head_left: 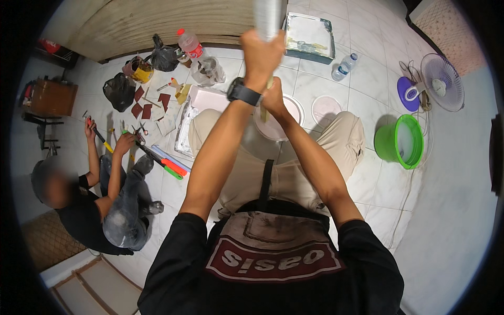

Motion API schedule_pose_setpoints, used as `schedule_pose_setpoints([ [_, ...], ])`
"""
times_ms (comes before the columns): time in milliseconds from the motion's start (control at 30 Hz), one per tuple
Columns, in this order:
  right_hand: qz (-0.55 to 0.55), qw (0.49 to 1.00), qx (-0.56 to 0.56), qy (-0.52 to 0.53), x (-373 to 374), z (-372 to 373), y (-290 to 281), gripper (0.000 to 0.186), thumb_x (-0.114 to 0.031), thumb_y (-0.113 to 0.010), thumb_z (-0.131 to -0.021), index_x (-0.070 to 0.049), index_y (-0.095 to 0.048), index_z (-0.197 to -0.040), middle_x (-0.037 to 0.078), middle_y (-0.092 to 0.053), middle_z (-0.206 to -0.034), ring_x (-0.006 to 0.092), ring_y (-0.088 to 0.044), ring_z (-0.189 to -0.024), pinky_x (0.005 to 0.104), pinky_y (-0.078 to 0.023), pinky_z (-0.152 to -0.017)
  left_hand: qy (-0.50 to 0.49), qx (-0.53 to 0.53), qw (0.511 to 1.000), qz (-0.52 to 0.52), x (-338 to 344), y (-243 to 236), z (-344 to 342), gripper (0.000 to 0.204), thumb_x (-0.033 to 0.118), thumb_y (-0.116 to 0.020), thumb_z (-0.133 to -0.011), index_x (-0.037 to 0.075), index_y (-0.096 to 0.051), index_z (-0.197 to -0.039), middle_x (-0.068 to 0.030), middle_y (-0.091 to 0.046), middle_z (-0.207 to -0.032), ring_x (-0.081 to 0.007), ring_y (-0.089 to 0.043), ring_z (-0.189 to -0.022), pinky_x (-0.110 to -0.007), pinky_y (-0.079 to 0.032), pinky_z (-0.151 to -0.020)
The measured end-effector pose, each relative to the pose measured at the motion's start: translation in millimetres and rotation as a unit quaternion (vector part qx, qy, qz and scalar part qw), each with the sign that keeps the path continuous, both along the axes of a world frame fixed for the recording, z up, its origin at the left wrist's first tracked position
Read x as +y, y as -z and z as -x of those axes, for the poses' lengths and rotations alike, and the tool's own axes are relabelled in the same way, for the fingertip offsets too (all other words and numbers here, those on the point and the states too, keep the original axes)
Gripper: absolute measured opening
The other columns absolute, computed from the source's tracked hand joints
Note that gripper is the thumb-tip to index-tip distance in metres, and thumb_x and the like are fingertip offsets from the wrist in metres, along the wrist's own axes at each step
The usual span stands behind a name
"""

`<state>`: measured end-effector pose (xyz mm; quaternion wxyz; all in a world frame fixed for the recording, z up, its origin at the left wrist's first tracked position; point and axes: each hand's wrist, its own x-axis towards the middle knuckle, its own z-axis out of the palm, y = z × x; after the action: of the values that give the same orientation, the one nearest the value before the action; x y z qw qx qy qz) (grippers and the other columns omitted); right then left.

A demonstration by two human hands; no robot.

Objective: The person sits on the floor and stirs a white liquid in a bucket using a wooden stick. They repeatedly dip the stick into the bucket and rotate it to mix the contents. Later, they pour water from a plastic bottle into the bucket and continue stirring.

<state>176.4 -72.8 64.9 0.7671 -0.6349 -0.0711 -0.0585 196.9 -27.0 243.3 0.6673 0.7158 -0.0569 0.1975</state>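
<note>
My left hand [261, 60] is closed around a long upright tool, with a blurred silvery upper part [266, 16] rising above the fist and a pale, narrow stick [266, 116] below. My right hand [274, 95] grips the same stick lower down, just under the left. The stick reaches down over a round container [283, 128] of pale pink paint between my knees; its tip is hard to make out. A round pale pink lid or dish [325, 107] lies to the right, and a paint tray [191, 142] stands to the left, behind my knee.
A co-worker [100, 205] sits at the left holding tools, near scrapers, sandpaper and bags [118, 92]. Ahead are a second tray [310, 37] and water bottle [345, 67]; at the right, a green bucket [399, 152], fan [441, 81] and cable. A wooden panel [121, 21] stands at the back.
</note>
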Motion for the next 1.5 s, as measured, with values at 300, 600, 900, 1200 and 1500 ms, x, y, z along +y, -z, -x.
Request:
schedule_pose_setpoints([
  [300, 0.113, 0.984, -0.105, 0.091, -55.5, 8.5, 5.5, 0.017, -0.015, -0.073, -0.086, 0.002, -0.07, -0.088, 0.009, -0.068, -0.076, 0.0159, -0.063, -0.073, 0.035, -0.052, -0.069, 0.066, -0.138, 0.987, 0.051, -43.3, 12.1, 33.8, 0.017, 0.007, -0.071, -0.078, -0.002, -0.061, -0.067, -0.0078, -0.061, -0.056, -0.0134, -0.057, -0.049, -0.031, -0.044, -0.048],
  [600, 0.068, 0.996, 0.047, 0.016, -22.0, 25.2, -26.7, 0.024, -0.01, -0.065, -0.085, 0.003, -0.059, -0.066, 0.0, -0.054, -0.06, 0.0089, -0.048, -0.058, 0.0338, -0.038, -0.053, 0.04, 0.033, 0.992, 0.113, 2.1, 5.3, 6.4, 0.029, 0.004, -0.062, -0.085, 0.007, -0.047, -0.06, -0.0042, -0.049, -0.049, -0.0131, -0.049, -0.037, -0.029, -0.039, -0.038],
  [900, 0.056, 0.991, -0.103, 0.067, -6.2, -14.2, -5.7, 0.02, -0.012, -0.073, -0.084, 0.007, -0.067, -0.078, 0.017, -0.07, -0.07, 0.0214, -0.067, -0.067, 0.0392, -0.05, -0.061, -0.033, -0.149, 0.988, 0.001, -16.2, 8.6, -4.4, 0.026, 0.009, -0.068, -0.081, 0.002, -0.056, -0.059, 0.0017, -0.052, -0.052, -0.0062, -0.047, -0.048, -0.029, -0.038, -0.046],
  [1200, 0.192, 0.973, -0.061, 0.113, -45.1, 15.2, -26.6, 0.017, -0.007, -0.068, -0.083, 0.005, -0.064, -0.072, 0.016, -0.062, -0.059, 0.0198, -0.062, -0.057, 0.0393, -0.047, -0.056, 0.13, 0.014, 0.982, 0.133, -17.4, 5.3, 7.1, 0.036, 0.002, -0.063, -0.084, 0.007, -0.041, -0.056, -0.0027, -0.049, -0.049, -0.0095, -0.046, -0.039, -0.028, -0.035, -0.038],
  [1500, -0.017, 0.995, -0.071, 0.06, -9.6, 20.7, -18.1, 0.015, -0.008, -0.067, -0.089, 0.006, -0.067, -0.084, 0.007, -0.069, -0.073, 0.0132, -0.059, -0.064, 0.0346, -0.048, -0.059, 0.046, -0.027, 0.998, 0.012, -20.2, 3.1, 8.7, 0.019, 0.009, -0.069, -0.079, -0.006, -0.063, -0.069, -0.0055, -0.06, -0.056, -0.0111, -0.054, -0.051, -0.033, -0.045, -0.05],
])
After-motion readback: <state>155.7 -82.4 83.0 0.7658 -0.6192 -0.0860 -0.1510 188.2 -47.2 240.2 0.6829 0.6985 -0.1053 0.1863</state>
